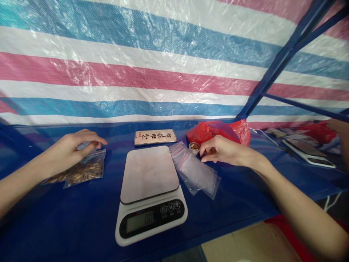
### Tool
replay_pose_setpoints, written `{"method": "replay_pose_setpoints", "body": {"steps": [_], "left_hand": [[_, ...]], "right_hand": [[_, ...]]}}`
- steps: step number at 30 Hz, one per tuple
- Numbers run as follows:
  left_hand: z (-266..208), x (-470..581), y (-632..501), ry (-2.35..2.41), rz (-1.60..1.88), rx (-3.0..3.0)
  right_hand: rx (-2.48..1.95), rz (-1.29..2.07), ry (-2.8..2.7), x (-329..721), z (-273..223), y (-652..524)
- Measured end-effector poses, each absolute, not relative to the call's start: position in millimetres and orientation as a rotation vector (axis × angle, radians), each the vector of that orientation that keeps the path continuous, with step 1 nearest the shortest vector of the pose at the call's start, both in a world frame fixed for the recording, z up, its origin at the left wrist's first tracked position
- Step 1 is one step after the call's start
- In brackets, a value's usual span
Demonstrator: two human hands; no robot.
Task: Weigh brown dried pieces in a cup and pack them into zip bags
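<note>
My left hand [81, 145] is over clear zip bags of brown seed-like pieces [85, 171] at the left; its thumb and fingers are apart, holding nothing visible. My right hand [219, 151] is at the right side of a small clear cup [194, 147] with brown pieces in it. Its fingers are loosely curled, their tips close to the cup; whether they touch it is unclear. Flat clear zip bags [200, 174] with red seal lines lie just below the cup. Between my hands stands a white kitchen scale [151, 182], its pan bare and its display faintly reading zeros.
Behind the scale lies a flat tin-like box [155, 137] with dark characters. A crumpled red plastic bag [218, 131] is behind my right hand. Farther right, another scale [308, 153] sits near a blurred arm. Blue metal bars [272, 72] and a striped sheet [136, 72] border the blue table [81, 222].
</note>
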State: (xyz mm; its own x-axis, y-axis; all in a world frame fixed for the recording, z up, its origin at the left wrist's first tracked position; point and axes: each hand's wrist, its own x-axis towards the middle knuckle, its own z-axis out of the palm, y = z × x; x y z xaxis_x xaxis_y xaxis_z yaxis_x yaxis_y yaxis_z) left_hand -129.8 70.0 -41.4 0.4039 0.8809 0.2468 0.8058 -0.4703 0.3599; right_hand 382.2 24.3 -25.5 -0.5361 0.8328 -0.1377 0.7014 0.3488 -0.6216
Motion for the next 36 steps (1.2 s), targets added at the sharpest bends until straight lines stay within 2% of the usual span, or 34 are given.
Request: {"method": "replay_pose_setpoints", "body": {"steps": [4,10,16,22,27,32,36], "left_hand": [[-40,-128,69,1.493,0.629,2.455],[-37,-124,65,1.445,0.691,2.439],[-39,-125,66,1.44,0.666,2.46],[-38,-126,66,1.414,0.685,2.43],[-35,-126,66,1.411,0.64,2.472],[-36,-124,66,1.429,0.703,2.449],[-35,-123,65,1.454,0.694,2.429]], "right_hand": [[-1.344,0.963,-2.415,384,-16,21],[-1.283,0.696,-2.136,379,-3,16],[-1.277,0.684,-2.179,379,-16,22],[-1.291,0.504,-1.912,400,1,23],[-1.503,0.35,-2.158,437,-8,45],[-1.389,0.351,-2.422,438,-26,56],[-1.376,0.395,-2.403,427,-27,53]]}}
